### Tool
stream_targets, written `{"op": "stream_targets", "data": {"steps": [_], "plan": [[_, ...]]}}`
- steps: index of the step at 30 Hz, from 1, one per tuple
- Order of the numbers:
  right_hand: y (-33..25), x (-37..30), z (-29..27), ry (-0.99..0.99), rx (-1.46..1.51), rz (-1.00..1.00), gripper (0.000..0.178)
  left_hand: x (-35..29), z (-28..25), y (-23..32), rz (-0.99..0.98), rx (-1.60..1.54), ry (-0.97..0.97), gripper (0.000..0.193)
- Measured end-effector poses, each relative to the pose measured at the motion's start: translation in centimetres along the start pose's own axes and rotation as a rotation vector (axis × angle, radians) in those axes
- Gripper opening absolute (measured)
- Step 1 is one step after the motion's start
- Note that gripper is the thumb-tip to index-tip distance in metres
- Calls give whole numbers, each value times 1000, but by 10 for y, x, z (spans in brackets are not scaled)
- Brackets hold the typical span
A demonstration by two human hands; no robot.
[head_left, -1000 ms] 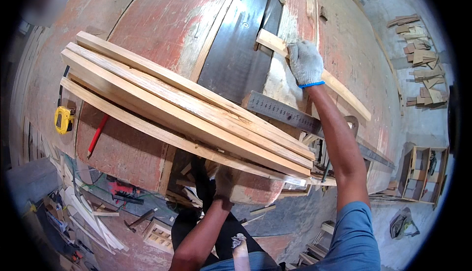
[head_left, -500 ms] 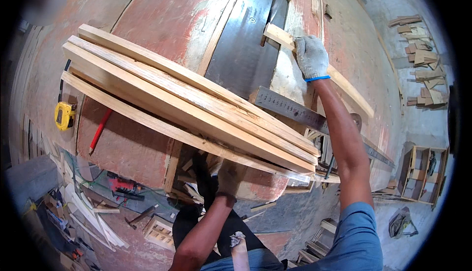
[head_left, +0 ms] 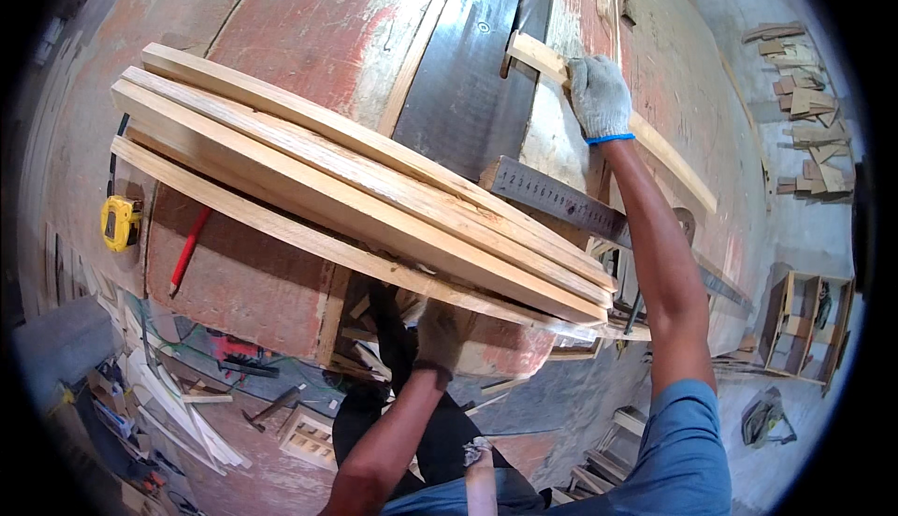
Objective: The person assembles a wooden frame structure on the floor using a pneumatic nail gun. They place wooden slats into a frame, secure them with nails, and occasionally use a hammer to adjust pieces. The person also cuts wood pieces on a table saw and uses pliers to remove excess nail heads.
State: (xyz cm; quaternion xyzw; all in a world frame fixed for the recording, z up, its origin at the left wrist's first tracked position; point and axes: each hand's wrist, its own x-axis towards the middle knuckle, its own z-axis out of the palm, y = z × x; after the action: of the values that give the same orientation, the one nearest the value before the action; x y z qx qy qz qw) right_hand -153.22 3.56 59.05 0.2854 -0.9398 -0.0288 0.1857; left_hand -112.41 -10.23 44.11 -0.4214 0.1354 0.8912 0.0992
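A stack of several long pale wooden strips (head_left: 374,207) lies slantwise across the middle, above the near edge of the worktable. My left hand (head_left: 440,334), in a dark-looking glove, reaches under the stack near its right half and holds it from below; its fingers are mostly hidden. Farther off, my right hand (head_left: 601,97), in a pale knit glove with a blue cuff edge, is closed around a narrow wooden slat (head_left: 675,162). The slat's far end sticks out left of the hand, beside a dark metal plate (head_left: 458,86) set in the tabletop.
A steel ruler (head_left: 552,198) lies between the stack and my right forearm. At the left are a yellow tape measure (head_left: 122,223) and a red pencil (head_left: 191,250) on the worktable (head_left: 243,296). Below, a hammer (head_left: 271,407) and scraps litter the floor; wood offcuts (head_left: 809,102) lie at right.
The view has shifted slightly. Both hands keep their grip, on the stack and on the slat, with hardly any other movement visible.
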Motion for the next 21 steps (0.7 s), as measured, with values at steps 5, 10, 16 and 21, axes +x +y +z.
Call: {"op": "stream_targets", "data": {"steps": [5,10,16,21], "plan": [[8,-1,7,37,16,36,20,0,2,-1,-54,9,63,42],[7,6,10,46,-6,10,23,28,-44,-22,49,127,4,36],[1,4,4,-18,33,112,23,36,-60,-34,254,461,-29,27],[3,4,6,19,-59,10,25,23,-33,-24,89,-10,82,20]]}}
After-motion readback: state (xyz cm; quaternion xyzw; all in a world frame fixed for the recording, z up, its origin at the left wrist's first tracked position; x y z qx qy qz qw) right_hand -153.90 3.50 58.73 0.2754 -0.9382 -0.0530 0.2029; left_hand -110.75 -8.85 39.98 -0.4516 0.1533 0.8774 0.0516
